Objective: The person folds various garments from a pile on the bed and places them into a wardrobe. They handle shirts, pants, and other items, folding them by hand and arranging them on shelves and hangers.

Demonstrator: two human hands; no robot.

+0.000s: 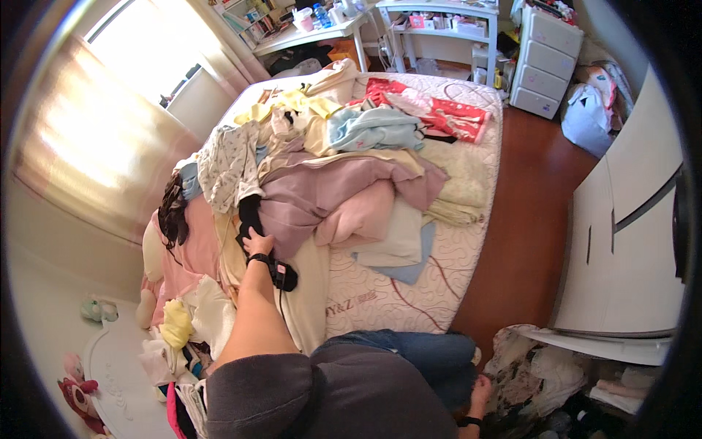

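Observation:
My left hand (259, 242) reaches across the bed and touches a black garment (250, 215) beside a mauve blanket (312, 186); whether the fingers grip the cloth is unclear. A black strap is on that wrist, and a black object with a small pink patch (284, 275) lies beside it. Left of the black garment is a patterned white garment (227, 164). My right hand (481, 388) hangs low near my knee, away from the clothes on the bed; its fingers are too small to read. Folded cream cloth (400, 236) rests on blue cloth (419, 263) at the blanket's edge.
Light blue (373, 129), red patterned (455, 118) and yellow clothes (285, 105) are heaped on the mattress (384, 296). A white drawer unit (548, 60) and a white wardrobe (620, 247) stand right. More clothes pile by the headboard (109, 373), with soft toys behind it.

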